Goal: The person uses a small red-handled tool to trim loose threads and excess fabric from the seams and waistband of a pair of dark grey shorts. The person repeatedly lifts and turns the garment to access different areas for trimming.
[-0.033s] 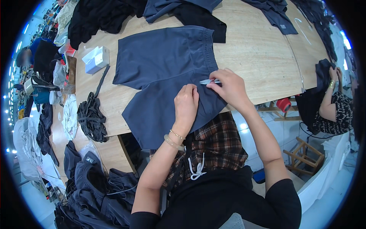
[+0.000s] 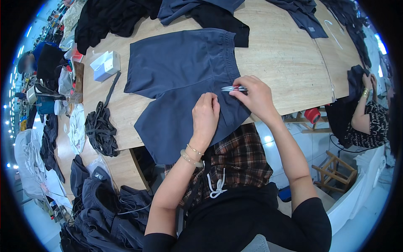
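So I'm looking down at a wooden table (image 2: 289, 54) with a pair of dark blue shorts (image 2: 180, 71) spread flat on it, waistband toward the far right side, one leg hanging a bit over the near edge. My left hand (image 2: 205, 115) is pressed down on the lower leg of the shorts, fingers curled onto the fabric, pinning it rather than gripping anything as far as I can tell. My right hand (image 2: 254, 96) is right at the shorts' side seam, fingers pinched around small snips (image 2: 233, 88) with a red bit at the handle, blades pointing left onto the cloth. The two hands are close together, just not touching.

Other stuff around: a small white box (image 2: 105, 65) on the table left of the shorts, a bundle of dark cord (image 2: 100, 130) near the table's left edge, and black garments (image 2: 109, 17) piled at the far side. More blue clothes (image 2: 105, 206) sit heaped down at lower left. Off to the right, another person (image 2: 369, 117) is handling some dark fabric, and there's a wooden stool (image 2: 331, 168) on the floor near them.
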`<state>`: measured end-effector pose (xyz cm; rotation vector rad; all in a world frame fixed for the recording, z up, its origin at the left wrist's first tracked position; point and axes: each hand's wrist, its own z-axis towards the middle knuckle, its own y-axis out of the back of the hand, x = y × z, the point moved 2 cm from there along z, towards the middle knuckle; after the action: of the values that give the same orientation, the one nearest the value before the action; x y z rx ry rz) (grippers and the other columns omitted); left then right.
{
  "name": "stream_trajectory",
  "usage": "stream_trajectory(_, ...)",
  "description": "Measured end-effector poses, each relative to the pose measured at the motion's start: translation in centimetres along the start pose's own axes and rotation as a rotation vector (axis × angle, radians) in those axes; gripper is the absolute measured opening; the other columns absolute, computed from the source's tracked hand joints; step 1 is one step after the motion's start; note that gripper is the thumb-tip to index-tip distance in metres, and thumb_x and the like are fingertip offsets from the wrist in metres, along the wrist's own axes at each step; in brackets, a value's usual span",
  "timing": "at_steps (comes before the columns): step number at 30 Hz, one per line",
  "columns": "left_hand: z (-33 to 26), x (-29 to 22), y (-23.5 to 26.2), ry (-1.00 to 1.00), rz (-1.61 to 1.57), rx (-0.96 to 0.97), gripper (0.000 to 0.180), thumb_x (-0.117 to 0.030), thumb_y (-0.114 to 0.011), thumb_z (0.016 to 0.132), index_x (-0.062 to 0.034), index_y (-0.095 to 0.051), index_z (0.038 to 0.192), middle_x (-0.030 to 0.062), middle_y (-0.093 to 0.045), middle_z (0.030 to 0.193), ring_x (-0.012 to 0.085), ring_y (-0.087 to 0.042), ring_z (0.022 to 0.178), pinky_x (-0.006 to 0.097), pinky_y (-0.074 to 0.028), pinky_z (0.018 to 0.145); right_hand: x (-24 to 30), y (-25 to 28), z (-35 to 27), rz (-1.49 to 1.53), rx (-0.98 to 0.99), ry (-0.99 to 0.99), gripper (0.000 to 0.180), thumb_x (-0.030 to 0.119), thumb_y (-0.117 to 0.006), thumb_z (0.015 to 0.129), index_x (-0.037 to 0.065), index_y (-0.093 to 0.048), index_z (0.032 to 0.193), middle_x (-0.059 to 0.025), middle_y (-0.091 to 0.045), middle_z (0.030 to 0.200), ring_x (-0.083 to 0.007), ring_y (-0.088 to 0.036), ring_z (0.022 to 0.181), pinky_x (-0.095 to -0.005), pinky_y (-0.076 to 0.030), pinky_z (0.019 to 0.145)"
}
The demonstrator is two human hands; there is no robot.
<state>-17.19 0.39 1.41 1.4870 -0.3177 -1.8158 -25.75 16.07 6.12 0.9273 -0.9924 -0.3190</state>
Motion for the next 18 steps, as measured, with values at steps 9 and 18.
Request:
stream_trajectory(9, -0.6, -1.1, 0.0, 0.246, -0.162, 0.030, 0.006, -0.005, -0.066, 0.091, -0.0030, -0.060, 0.094, 0.0097, -0.063, 0.086, 0.0235, -0.062, 0.078, 0.034, -0.048, 0.072, -2.4, 1.4, -3.5, 0.548, -0.142, -0.348, 0.023, 0.013, -0.079, 0.083, 0.001, -0.069, 0.100, -0.0012, -0.066, 0.082, -0.0095, -0.059, 0.077, -0.0252, -0.047, 0.070)
stream_trajectory(18, -3.5, -0.3, 3.7, 0.401, -0.417, -0.076, 0.010, -0.002, -0.060, 0.096, 0.0006, -0.064, 0.105, 0.0098, -0.069, 0.084, 0.0126, -0.062, 0.072, 0.027, -0.050, 0.069, -4.4, 1.4, -6.3, 0.815, -0.238, -0.515, 0.018, 0.016, -0.069, 0.094, 0.005, -0.067, 0.108, 0.0053, -0.063, 0.086, -0.0011, -0.052, 0.078, -0.0175, -0.037, 0.067)
